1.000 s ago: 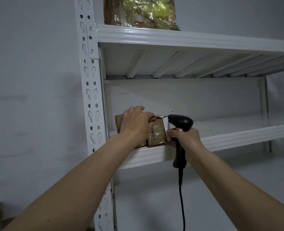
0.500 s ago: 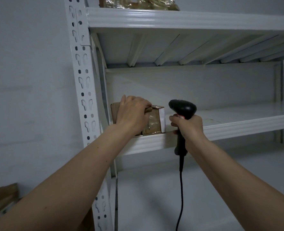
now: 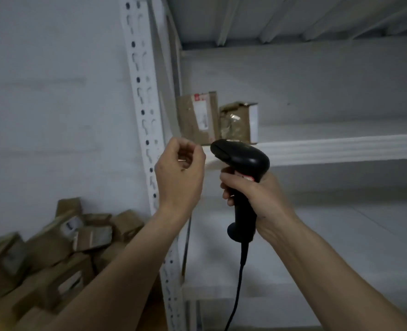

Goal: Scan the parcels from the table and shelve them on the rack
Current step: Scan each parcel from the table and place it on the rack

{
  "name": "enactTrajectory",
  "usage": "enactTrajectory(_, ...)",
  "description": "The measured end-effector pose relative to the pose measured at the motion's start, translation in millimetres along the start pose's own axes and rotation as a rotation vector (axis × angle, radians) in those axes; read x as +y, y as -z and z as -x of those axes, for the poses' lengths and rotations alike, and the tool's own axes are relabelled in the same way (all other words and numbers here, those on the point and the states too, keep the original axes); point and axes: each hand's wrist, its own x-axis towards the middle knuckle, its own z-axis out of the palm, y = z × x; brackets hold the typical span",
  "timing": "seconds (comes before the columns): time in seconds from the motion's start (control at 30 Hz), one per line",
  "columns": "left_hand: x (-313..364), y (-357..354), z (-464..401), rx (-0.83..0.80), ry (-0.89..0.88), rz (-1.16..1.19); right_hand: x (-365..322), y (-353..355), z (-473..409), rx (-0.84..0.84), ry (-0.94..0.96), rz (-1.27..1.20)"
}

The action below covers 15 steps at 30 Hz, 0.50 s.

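The left hand [image 3: 179,174] sits just left of the middle of the frame, raised in front of the rack's white perforated upright [image 3: 141,111], its fingers loosely curled toward the palm and holding nothing. The right hand [image 3: 252,199], just right of centre and slightly lower, is wrapped firmly round the handle of a black barcode scanner [image 3: 241,161], whose rounded head points toward the left hand and overlaps the front lip of the shelf [image 3: 341,148]; a black cable [image 3: 239,283] hangs from the base of the handle down to the bottom edge of the frame. Above both hands, at the left end of that shelf and close to the upright, two brown parcels stand side by side: the taller left parcel [image 3: 197,117] shows a pale label with a red mark near its top, and the shorter right parcel [image 3: 239,123], touching or almost touching it, has glossy tape on its front and a white strip down its right edge. Neither hand touches them. The underside of the shelf above [image 3: 293,17] spans the upper right, with ribbed supports. In the lower left of the frame, a blurred heap of brown parcels [image 3: 54,254] with pale labels lies in front of a grey wall [image 3: 42,80].
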Motion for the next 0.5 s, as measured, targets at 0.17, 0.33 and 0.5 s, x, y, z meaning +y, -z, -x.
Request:
enactTrajectory(0.17,-46.2,43.8,51.8,0.093,0.185,-0.074,55.5,-25.8,22.6,-0.149,-0.137,-0.056)
enactTrajectory(0.33,-89.7,95.3,82.9,0.038,0.303,-0.210,104.7,-63.8,41.6,-0.231,-0.307,-0.015)
enactTrajectory(0.5,-126.8,152.6,97.6,0.025,0.464,-0.403,145.4,-110.5,54.7,-0.259,-0.430,0.008)
